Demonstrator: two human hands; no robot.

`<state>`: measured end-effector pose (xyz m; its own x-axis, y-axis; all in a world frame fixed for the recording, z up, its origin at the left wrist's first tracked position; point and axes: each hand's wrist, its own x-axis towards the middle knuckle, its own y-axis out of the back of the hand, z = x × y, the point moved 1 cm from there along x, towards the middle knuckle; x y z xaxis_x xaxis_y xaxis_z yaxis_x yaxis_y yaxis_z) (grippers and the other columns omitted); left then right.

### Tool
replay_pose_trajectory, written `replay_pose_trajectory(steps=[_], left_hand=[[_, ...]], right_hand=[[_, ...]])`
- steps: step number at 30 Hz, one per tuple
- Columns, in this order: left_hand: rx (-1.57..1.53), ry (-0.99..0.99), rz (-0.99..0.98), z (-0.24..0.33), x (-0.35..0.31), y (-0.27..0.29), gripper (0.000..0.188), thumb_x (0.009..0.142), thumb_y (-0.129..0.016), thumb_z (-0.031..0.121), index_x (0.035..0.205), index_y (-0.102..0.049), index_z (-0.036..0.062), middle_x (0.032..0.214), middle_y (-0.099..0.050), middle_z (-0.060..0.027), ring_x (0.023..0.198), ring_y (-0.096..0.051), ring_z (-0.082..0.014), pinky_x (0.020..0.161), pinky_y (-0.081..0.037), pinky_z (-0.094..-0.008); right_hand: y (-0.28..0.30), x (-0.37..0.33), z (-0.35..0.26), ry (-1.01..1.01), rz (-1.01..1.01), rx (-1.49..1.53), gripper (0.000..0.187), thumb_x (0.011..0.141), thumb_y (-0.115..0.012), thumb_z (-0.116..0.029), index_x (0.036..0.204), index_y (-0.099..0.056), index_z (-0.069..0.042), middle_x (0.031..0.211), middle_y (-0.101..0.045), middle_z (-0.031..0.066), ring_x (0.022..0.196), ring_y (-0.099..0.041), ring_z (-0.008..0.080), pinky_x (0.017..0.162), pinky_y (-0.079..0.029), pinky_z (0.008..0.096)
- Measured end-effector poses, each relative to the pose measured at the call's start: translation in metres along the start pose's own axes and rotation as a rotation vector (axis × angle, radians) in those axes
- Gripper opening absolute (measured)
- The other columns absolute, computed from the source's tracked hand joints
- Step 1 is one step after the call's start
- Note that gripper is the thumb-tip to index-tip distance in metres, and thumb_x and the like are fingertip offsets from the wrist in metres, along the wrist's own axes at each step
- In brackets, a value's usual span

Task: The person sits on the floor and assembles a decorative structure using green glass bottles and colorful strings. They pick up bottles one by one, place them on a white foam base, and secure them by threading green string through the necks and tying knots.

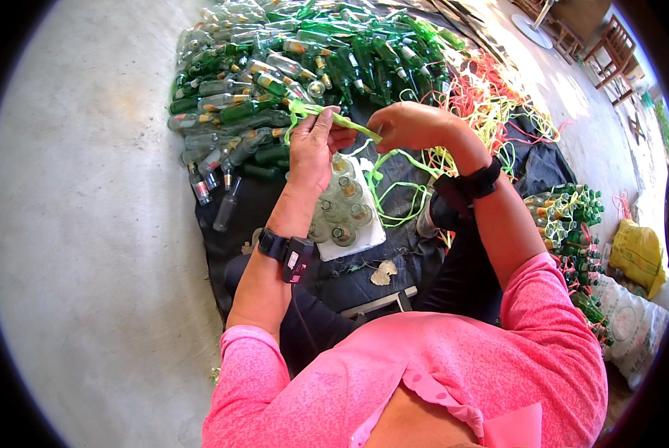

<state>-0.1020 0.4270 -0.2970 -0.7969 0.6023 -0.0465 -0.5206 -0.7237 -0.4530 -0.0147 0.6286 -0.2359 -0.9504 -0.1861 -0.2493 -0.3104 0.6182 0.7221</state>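
A yellow-green plastic strap [357,127] is stretched between my two hands. My left hand [316,149] pinches it between thumb and fingers, and a loose knotted end hangs past the fingers. The other stretch runs into my right hand [413,125], whose bent fingers close on it. Below my hands, several clear glass bottles [343,234] stand upright in a close group on a white board [368,237]. Beside them, loops of the same strap trail down from the right hand's side.
A big heap of green and clear bottles [267,82] lies beyond my hands on a black sheet [226,243]. Tangled red and yellow straps [491,97] lie to its right. Bundled bottles [573,231], a yellow sack [638,254] and a white sack [629,325] stand at right.
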Motion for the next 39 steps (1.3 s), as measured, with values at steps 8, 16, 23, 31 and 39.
replay_pose_trajectory(steps=[8, 16, 23, 31, 39], left_hand=[[0.13, 0.108, -0.062, -0.008, -0.004, -0.006, 0.024, 0.102, -0.064, 0.028, 0.115, -0.066, 0.0074, 0.098, -0.072, -0.0054, 0.084, -0.072, -0.0157, 0.075, -0.059, -0.0304], [0.281, 0.205, -0.16, -0.021, -0.006, -0.008, 0.022, 0.102, -0.066, 0.026, 0.11, -0.069, 0.0065, 0.092, -0.074, -0.0025, 0.079, -0.071, -0.0111, 0.07, -0.055, -0.0256], [0.059, 0.11, 0.028, -0.02, -0.007, -0.007, 0.019, 0.105, -0.059, 0.02, 0.114, -0.068, 0.0054, 0.099, -0.074, -0.0063, 0.092, -0.072, -0.0144, 0.082, -0.056, -0.0288], [-0.498, -0.034, -0.205, 0.048, -0.01, 0.016, 0.013, 0.095, -0.062, 0.015, 0.105, -0.068, 0.0089, 0.066, -0.053, 0.0019, 0.069, -0.061, -0.0173, 0.089, -0.052, -0.041], [-0.366, -0.155, 0.224, 0.085, -0.003, 0.102, 0.011, 0.099, -0.056, 0.011, 0.108, -0.063, 0.0113, 0.062, -0.04, 0.0062, 0.049, -0.035, -0.0084, 0.052, -0.034, -0.029]], right_hand=[[0.0, 0.003, -0.018, -0.132, 0.02, 0.19, 0.016, 0.085, -0.074, -0.014, 0.089, -0.067, 0.0, 0.071, -0.067, 0.0041, 0.063, -0.064, 0.0103, 0.056, -0.051, 0.0298], [-0.006, 0.006, -0.006, -0.002, 0.009, 0.235, 0.017, 0.082, -0.071, -0.009, 0.095, -0.066, 0.001, 0.082, -0.07, 0.0055, 0.067, -0.067, 0.013, 0.06, -0.054, 0.0278], [-0.004, 0.009, -0.009, -0.129, 0.317, 0.429, 0.014, 0.09, -0.063, -0.009, 0.099, -0.066, 0.002, 0.081, -0.067, 0.0077, 0.065, -0.066, 0.0138, 0.052, -0.052, 0.0307], [0.015, 0.021, 0.067, -0.171, 0.665, -0.219, 0.019, 0.094, -0.055, -0.015, 0.1, -0.064, 0.001, 0.098, -0.068, 0.0297, 0.095, -0.066, 0.0478, 0.081, -0.051, 0.0541], [0.07, -0.023, 0.125, -0.383, 0.907, -0.076, 0.024, 0.092, -0.054, -0.018, 0.095, -0.068, 0.001, 0.099, -0.069, 0.0294, 0.096, -0.067, 0.0456, 0.086, -0.052, 0.0518]])
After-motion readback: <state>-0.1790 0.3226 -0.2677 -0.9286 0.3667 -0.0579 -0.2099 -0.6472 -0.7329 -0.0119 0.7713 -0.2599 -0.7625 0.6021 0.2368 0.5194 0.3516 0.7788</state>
